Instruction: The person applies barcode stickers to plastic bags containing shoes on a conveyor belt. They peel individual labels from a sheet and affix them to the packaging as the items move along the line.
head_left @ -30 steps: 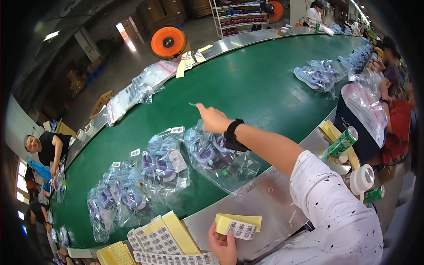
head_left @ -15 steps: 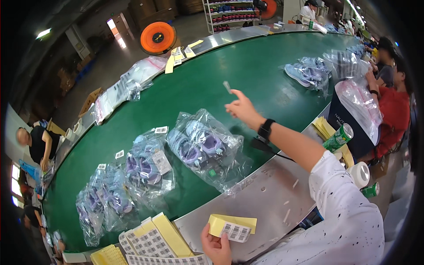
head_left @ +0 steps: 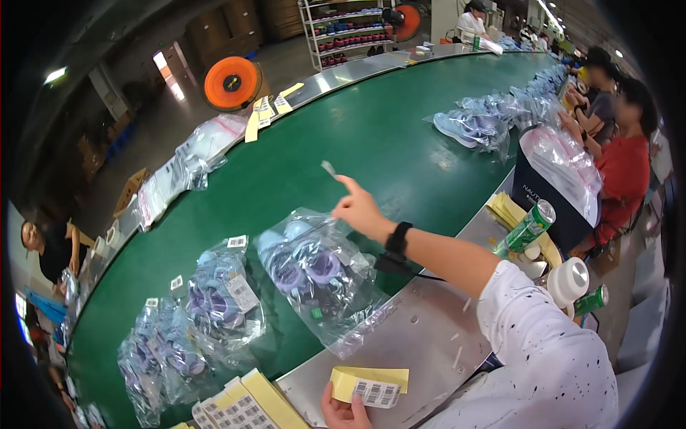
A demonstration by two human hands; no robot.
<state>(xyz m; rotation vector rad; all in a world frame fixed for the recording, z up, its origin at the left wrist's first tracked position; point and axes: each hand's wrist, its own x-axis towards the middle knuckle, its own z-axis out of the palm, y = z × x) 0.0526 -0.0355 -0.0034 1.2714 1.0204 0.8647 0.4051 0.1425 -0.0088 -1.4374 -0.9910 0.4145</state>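
In my left hand (head_left: 344, 411), thumb and fingers are closed on a yellow-backed strip of barcode labels (head_left: 379, 392) over the metal ledge. My right hand (head_left: 363, 214) reaches over the green belt, its index finger stretched out and the other fingers curled. A small sticker label (head_left: 328, 168) clings to that fingertip. Just below and left of this hand lies a clear plastic bag with a pair of light blue and lilac shoes (head_left: 304, 268). Bagged shoes with a white label (head_left: 218, 286) lie to its left, and more bagged shoes (head_left: 161, 343) beyond those.
More label sheets (head_left: 239, 411) sit at the belt's near edge. On the right are a green can (head_left: 532, 222), a white bottle (head_left: 569, 280) and a dark box of plastic bags (head_left: 561, 171). Co-workers sit beyond, near more bagged shoes (head_left: 471, 129). An orange fan (head_left: 232, 82) stands across the belt.
My right hand, with the label on its fingertip, has come down and left toward the nearest bagged shoes. The whole view has shifted slightly. My left hand still holds the label strip.
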